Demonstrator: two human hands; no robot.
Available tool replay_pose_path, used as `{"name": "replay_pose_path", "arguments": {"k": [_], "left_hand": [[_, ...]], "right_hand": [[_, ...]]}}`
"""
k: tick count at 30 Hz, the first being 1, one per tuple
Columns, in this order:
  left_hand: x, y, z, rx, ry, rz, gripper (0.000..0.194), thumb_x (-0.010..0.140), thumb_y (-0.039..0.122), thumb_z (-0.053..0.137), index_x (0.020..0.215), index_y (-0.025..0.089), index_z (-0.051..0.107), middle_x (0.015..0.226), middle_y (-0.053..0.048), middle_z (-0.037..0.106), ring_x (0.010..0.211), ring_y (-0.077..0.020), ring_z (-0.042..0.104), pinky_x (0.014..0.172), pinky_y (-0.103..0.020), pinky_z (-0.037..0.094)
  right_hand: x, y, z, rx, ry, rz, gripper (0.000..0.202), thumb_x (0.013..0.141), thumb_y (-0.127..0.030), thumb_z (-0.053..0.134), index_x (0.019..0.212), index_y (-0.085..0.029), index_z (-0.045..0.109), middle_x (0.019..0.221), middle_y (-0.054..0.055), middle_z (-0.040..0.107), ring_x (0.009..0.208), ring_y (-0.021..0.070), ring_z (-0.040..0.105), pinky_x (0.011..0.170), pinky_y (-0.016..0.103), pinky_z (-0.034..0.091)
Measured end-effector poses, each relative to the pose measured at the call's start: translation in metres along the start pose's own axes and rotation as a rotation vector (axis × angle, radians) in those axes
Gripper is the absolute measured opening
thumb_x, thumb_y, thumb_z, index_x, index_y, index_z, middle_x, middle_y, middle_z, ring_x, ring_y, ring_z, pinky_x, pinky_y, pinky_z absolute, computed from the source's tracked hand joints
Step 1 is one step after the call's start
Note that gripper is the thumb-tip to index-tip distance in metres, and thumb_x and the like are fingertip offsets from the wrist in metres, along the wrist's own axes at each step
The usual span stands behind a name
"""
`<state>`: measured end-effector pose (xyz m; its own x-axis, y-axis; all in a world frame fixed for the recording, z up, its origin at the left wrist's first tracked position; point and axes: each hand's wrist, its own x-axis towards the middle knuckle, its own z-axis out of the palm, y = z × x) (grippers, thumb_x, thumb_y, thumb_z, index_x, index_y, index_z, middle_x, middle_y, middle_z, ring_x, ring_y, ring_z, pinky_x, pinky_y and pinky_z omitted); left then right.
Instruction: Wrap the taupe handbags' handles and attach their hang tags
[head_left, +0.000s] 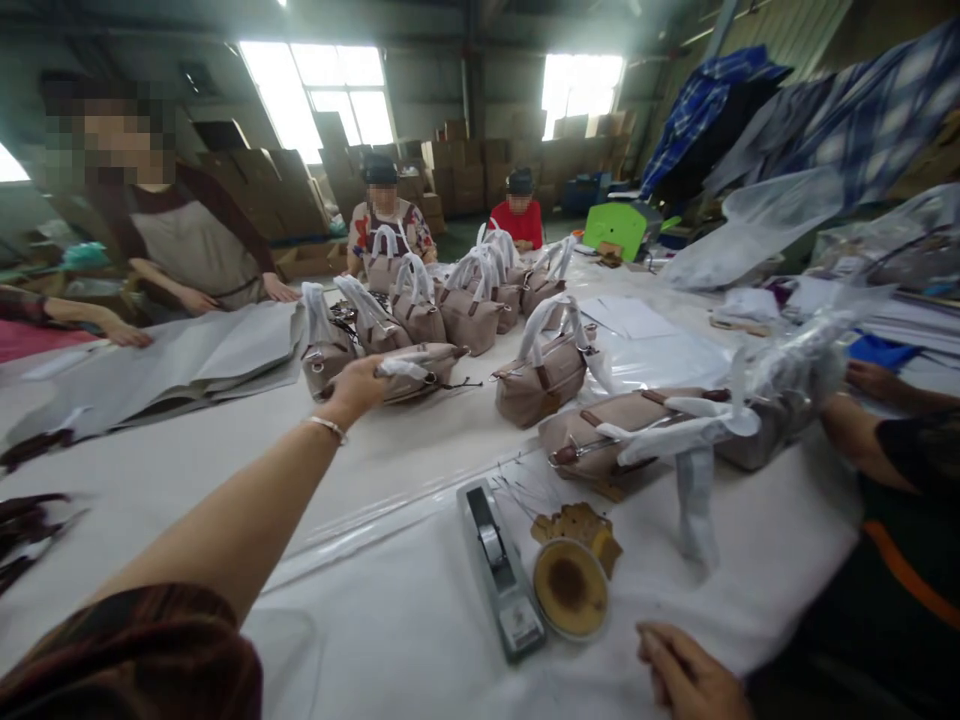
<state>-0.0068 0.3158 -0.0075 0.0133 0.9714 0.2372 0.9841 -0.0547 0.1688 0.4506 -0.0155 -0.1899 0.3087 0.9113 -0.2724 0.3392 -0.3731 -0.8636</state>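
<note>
My left hand, a bracelet at its wrist, reaches out over the table and is closed on the white-wrapped handle of a beige handbag that lies tilted. Low at the front right, my right hand has its fingers curled together, with nothing visible in them. Nearest to it are a round tin of yellowish paste with a dark middle and a grey tape dispenser. Another handbag with brown trim and wrapped handles lies on its side beyond these.
Several similar handbags stand grouped mid-table. Grey sheets lie at the left under co-workers' hands. At the right, a co-worker's arm is beside a plastic-covered bag. Ragged brown pieces lie by the tin.
</note>
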Motion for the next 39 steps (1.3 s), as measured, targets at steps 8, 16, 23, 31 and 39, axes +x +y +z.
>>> {"name": "replay_pose_path", "arguments": {"k": [8,16,23,31,39], "left_hand": [[-0.020,0.009,-0.161,-0.358,0.432,-0.001,0.017,0.080,0.028,0.062,0.078,0.011,0.066,0.060,0.003,0.055,0.059,-0.0107,0.046,0.058,-0.021,0.038],[-0.175,0.049,-0.197,-0.473,0.199,0.075,0.016,0.073,0.032,0.067,0.066,0.017,0.066,0.051,0.002,0.047,0.045,-0.0093,0.037,0.042,-0.022,0.025],[-0.300,0.059,-0.169,-0.428,0.204,0.118,0.018,0.074,0.036,0.064,0.073,0.018,0.069,0.056,0.002,0.052,0.052,-0.0120,0.044,0.047,-0.022,0.032],[-0.379,0.037,-0.115,-0.325,0.360,0.005,0.046,0.073,0.042,0.070,0.113,0.018,0.067,0.080,-0.003,0.066,0.070,-0.0181,0.059,0.064,-0.027,0.047],[-0.463,0.021,-0.097,-0.096,0.603,0.002,0.070,0.080,0.046,0.068,0.137,0.008,0.050,0.116,-0.017,0.062,0.110,-0.0278,0.058,0.090,-0.038,0.052]], "right_hand": [[0.131,-0.089,-0.055,-0.157,0.284,-0.413,0.058,0.071,-0.051,0.062,0.119,-0.019,0.066,0.103,0.012,0.071,0.088,0.0275,0.068,0.068,0.034,0.055],[0.044,-0.122,0.014,-0.012,0.163,-0.644,0.042,0.085,-0.043,0.057,0.118,-0.018,0.067,0.098,0.011,0.071,0.079,0.0231,0.067,0.072,0.035,0.054],[-0.098,-0.108,0.063,0.156,-0.205,-0.999,0.017,0.090,-0.028,0.059,0.101,-0.022,0.071,0.102,0.008,0.071,0.099,0.0240,0.064,0.087,0.036,0.052],[-0.163,-0.060,0.056,0.013,-0.325,-0.924,0.017,0.087,-0.022,0.059,0.096,-0.019,0.073,0.091,0.007,0.072,0.083,0.0194,0.065,0.076,0.032,0.051],[-0.146,-0.026,0.009,-0.016,-0.123,-0.773,0.028,0.085,-0.032,0.055,0.098,-0.016,0.074,0.084,0.006,0.073,0.077,0.0189,0.066,0.072,0.030,0.052]]}}
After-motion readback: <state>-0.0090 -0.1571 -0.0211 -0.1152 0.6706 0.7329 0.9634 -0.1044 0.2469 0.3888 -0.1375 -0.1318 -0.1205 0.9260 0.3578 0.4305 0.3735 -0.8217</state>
